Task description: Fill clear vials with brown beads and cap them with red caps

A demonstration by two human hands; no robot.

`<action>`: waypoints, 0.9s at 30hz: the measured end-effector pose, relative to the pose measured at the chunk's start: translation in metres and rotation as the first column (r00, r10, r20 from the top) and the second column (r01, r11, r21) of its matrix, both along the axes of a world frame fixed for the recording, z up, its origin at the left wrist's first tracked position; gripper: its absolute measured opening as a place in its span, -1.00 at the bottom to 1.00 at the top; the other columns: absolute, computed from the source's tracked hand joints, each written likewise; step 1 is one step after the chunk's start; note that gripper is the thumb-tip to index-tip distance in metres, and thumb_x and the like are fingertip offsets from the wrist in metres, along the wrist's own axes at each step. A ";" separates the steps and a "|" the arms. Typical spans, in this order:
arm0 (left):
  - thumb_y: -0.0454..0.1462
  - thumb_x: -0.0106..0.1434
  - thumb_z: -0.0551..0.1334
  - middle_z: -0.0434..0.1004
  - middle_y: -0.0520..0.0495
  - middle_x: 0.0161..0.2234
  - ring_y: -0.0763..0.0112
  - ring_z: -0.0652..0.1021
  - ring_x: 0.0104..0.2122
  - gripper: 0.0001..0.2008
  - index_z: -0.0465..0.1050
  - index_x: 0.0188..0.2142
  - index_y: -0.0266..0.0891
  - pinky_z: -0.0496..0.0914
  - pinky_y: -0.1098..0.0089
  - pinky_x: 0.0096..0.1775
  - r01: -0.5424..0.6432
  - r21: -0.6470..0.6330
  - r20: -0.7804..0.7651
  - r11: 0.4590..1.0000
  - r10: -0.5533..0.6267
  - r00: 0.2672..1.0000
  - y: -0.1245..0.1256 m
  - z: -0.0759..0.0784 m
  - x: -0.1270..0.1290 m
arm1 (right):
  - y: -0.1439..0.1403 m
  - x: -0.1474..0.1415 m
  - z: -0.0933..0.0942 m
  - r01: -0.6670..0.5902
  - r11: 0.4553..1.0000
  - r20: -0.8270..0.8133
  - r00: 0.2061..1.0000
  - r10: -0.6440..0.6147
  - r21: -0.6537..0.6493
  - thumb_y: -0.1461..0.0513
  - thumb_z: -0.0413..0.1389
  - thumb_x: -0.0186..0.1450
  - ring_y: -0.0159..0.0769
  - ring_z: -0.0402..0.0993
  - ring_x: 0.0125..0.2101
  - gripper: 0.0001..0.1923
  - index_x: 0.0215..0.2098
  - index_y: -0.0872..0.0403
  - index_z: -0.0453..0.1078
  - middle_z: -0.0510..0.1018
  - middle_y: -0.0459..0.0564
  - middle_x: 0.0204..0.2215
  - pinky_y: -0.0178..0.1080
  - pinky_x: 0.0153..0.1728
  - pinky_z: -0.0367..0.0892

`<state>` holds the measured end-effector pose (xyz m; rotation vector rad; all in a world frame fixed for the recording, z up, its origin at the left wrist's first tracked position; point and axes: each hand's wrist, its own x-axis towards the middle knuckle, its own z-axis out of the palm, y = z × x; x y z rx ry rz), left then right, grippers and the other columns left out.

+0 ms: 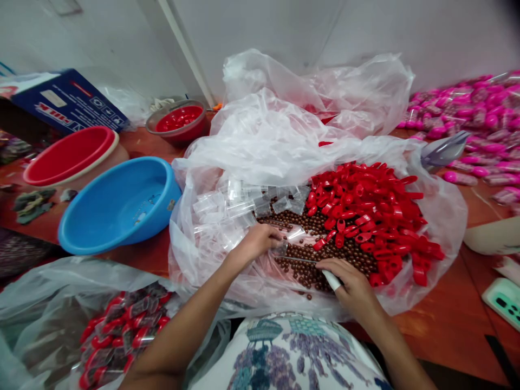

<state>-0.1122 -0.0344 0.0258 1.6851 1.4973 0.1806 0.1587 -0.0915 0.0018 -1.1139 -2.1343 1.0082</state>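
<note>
My left hand (262, 241) is closed on a small clear plastic tube (280, 249), held low over brown beads (298, 268). My right hand (345, 276) grips a thin metal rod (298, 259) that points left toward the tube. Something white (332, 279) shows at the right thumb; I cannot tell if it is a handle or a thumb covering. Beyond and left of the beads lie clear tubes (219, 211). A heap of red plastic caps (365, 206) covers the right side. All rest on an opened clear plastic bag (444, 216).
To the left stand a blue basin (93, 216), a red basin (69, 157) and a box (69, 100). A bag at lower left holds red-capped tubes (117, 336). Pink-capped tubes (483, 119) are piled at right, above a phone (504, 300) on the red table (439, 325).
</note>
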 end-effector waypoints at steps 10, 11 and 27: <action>-0.23 0.09 0.22 0.59 0.00 -0.31 0.37 0.50 -0.33 -0.78 0.54 -0.26 -0.22 0.27 0.48 -0.26 0.021 0.025 0.236 0.999 -0.027 0.971 -0.010 -0.017 0.042 | 0.001 0.011 0.003 0.106 0.994 -0.017 0.994 -0.106 0.026 0.49 -0.13 0.05 -0.25 0.33 -0.08 -0.46 -0.09 -0.03 0.35 0.47 -0.04 -0.14 -0.12 -0.04 0.24; -0.23 0.09 0.23 0.58 0.00 -0.31 0.37 0.50 -0.32 -0.77 0.53 -0.25 -0.22 0.27 0.47 -0.25 0.021 0.020 0.250 1.000 -0.025 0.968 -0.010 -0.019 0.043 | 0.001 0.013 0.003 0.130 0.991 -0.021 0.991 -0.129 0.026 0.48 -0.13 0.07 -0.25 0.33 -0.08 -0.48 -0.09 -0.03 0.35 0.46 -0.04 -0.14 -0.12 -0.03 0.23; -0.32 -0.08 0.32 0.55 -0.02 -0.32 0.39 0.48 -0.35 -0.64 0.51 -0.21 -0.31 0.31 0.42 -0.24 -0.041 -0.235 0.460 0.971 0.148 0.876 -0.012 -0.026 0.043 | 0.035 0.005 0.003 0.119 0.967 0.333 0.924 -0.191 0.224 0.53 -0.10 -0.03 -0.18 0.26 -0.16 -0.38 -0.04 0.06 0.34 0.40 0.04 -0.20 -0.15 -0.10 0.25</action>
